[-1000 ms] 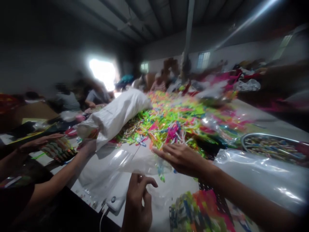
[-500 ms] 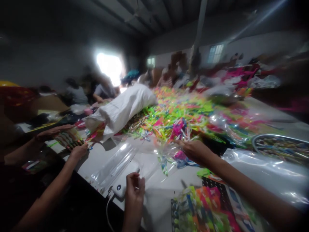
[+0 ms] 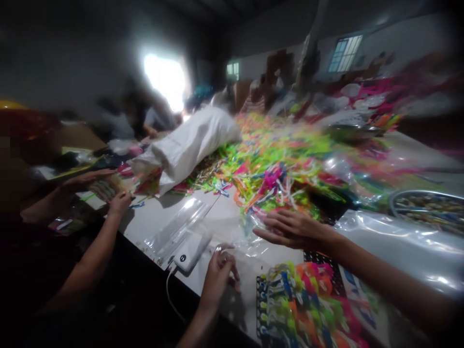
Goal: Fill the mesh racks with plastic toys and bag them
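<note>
The clear bag (image 3: 248, 247) lies on the white table (image 3: 143, 227) at 5 o'clock from the middle of the view, between the two hands. The right hand (image 3: 290, 228), at 4 o'clock, is flat with its fingers stretched out over the bag, not squeezing anything. The left hand (image 3: 220, 270), at 6 o'clock, has bent fingers near the bag's close side, but it is too blurry to tell if they pinch it. The bag looks very light, thin and floppy, so it should crumple easily. It is shiny, so it may slide about and could rip if pulled hard. A good place to hold it would be its edge, with a finger and thumb. The pile of bright bits (image 3: 271, 159), at 1 o'clock, looks light and bendy, but tangled, so one bit may drag others along. Their loose ends look easiest to pinch. The tray (image 3: 308, 304) at 5 o'clock, nearer the body, looks heavier, so its dark edge would be better to grab.
</note>
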Demonstrator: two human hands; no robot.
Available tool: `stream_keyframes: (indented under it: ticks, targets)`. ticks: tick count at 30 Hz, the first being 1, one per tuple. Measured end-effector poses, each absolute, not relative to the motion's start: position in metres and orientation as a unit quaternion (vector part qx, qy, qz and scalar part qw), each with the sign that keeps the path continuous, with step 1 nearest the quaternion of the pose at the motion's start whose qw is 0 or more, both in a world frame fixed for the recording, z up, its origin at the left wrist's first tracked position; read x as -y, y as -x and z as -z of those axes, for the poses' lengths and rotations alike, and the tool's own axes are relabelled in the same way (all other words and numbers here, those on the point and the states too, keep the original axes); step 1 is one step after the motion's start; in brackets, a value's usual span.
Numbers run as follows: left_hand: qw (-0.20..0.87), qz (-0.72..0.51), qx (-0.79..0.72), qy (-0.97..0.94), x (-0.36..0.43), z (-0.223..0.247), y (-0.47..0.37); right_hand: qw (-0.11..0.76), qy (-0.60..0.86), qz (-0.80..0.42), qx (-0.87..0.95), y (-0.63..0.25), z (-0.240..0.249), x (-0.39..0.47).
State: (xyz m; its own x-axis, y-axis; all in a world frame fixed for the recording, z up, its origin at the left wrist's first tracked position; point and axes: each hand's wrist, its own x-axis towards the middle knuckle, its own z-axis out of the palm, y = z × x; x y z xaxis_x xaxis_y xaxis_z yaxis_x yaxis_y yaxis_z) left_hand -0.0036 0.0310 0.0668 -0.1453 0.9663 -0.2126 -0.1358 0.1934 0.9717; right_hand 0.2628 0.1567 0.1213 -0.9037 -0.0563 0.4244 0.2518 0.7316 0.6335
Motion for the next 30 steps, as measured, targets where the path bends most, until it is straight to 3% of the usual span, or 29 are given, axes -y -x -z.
stream_keyframes:
  ticks: [5, 9, 12, 17, 25, 28, 30]
  targets:
    - [0.476, -0.484, -0.579, -0.452, -0.04, -0.07, -0.002, 0.18, 0.351, 0.136, 0.909, -0.271, -0.095, -0.181]
    - [0.482, -0.483, -0.587, -0.434, -0.044, -0.071, -0.004, 0.162, 0.394, 0.134, 0.895, -0.267, -0.081, -0.178]
    - [0.492, -0.494, -0.577, -0.424, -0.046, -0.075, -0.001, 0.179, 0.357, 0.175, 0.9, -0.261, -0.087, -0.164]
    - [0.457, -0.499, -0.59, -0.44, -0.055, -0.076, 0.014, 0.281, 0.146, 0.29, 0.903, -0.272, -0.098, -0.164]
    - [0.459, -0.471, -0.62, -0.429, -0.074, -0.057, 0.016, 0.187, 0.033, 0.423, 0.886, -0.292, -0.113, -0.156]
    - [0.466, -0.46, -0.614, -0.441, -0.078, -0.067, 0.016, 0.127, -0.005, 0.352, 0.927, -0.295, -0.112, -0.15]
    - [0.459, -0.466, -0.604, -0.456, -0.078, -0.075, 0.014, 0.131, 0.107, 0.208, 0.963, -0.298, -0.103, -0.154]
